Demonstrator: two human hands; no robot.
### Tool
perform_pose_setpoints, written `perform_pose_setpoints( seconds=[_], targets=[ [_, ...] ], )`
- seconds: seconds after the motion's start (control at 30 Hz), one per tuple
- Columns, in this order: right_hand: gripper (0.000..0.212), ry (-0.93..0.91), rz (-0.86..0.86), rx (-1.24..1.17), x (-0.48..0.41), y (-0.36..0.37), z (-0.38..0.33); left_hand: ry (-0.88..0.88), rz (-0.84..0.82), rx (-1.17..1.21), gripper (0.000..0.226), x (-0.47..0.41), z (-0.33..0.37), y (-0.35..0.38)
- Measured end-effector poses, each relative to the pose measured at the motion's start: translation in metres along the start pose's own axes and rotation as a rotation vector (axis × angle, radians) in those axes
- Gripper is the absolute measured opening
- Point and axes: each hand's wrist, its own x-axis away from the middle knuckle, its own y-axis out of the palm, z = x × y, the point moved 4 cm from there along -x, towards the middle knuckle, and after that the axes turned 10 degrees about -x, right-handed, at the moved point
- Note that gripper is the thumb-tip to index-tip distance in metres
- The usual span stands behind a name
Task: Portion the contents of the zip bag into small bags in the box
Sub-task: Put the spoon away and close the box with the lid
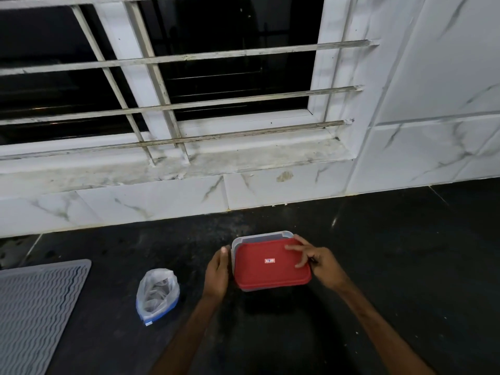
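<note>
Currently your left hand [216,272] clasps the box [270,234] at its left wall. Your right hand [318,262] pinches the red lid [270,272] at the box's right edge, lid sitting offset. Zip bag [157,292] lies left of the box.

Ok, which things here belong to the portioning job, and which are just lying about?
Job:
- zip bag
- box, its red lid sitting askew
- left hand at the box's side
- right hand on the lid
- the small bags are not in view

Lying about:
- grey ribbed mat
- black counter
- barred window
</note>
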Motion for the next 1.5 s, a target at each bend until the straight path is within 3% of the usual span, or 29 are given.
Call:
perform_pose_setpoints(
  seconds=[0.1, 0.2, 0.23, 0.33, 0.43, 0.53, 0.67, 0.83, 0.97, 1.07, 1.27, 1.5],
  targets=[
    [0.072, 0.084, -0.034, 0.141, -0.013, -0.011, 0.006, 0.022, 0.006, -0.111, 0.040, -0.004, -0.003, 0.005],
    [0.077, 0.089, 0.083, 0.119, -0.020, -0.006, 0.016, 0.051, 0.042, -0.200, 0.040, -0.002, 0.003, 0.012],
    [0.072, 0.084, 0.175, 0.067, -0.020, -0.003, 0.020, 0.066, 0.057, -0.234, 0.036, -0.001, 0.006, 0.014],
    [0.031, 0.080, 0.358, 0.039, -0.019, 0.013, 0.020, 0.119, 0.096, -0.347, 0.041, -0.001, 0.007, 0.019],
    [0.036, 0.104, 0.423, 0.138, -0.027, 0.022, 0.023, 0.122, 0.122, -0.473, 0.050, -0.003, 0.006, 0.019],
    [0.048, 0.132, 0.392, 0.297, -0.035, 0.027, 0.027, 0.098, 0.127, -0.577, 0.047, -0.011, 0.008, 0.017],
    [0.049, 0.165, 0.359, 0.405, -0.041, 0.031, 0.026, 0.069, 0.139, -0.632, 0.044, -0.014, 0.009, 0.021],
    [0.043, 0.169, 0.347, 0.465, -0.046, 0.028, 0.025, 0.085, 0.114, -0.801, 0.060, -0.005, 0.012, 0.041],
    [0.045, 0.180, 0.343, 0.542, -0.046, 0.026, 0.024, 0.208, 0.117, -0.982, 0.063, -0.002, 0.011, 0.051],
    [0.038, 0.189, 0.391, 0.661, -0.046, 0.027, 0.020, 0.160, 0.102, -0.958, 0.059, -0.005, 0.017, 0.051],
    [0.015, 0.246, 0.449, 0.854, -0.045, 0.030, 0.012, -0.021, 0.250, -0.608, 0.031, -0.006, 0.011, 0.046],
    [0.011, 0.315, 0.397, 0.818, -0.048, 0.022, 0.017, -0.021, 0.328, -0.686, 0.034, -0.003, 0.007, 0.054]
  ],
)
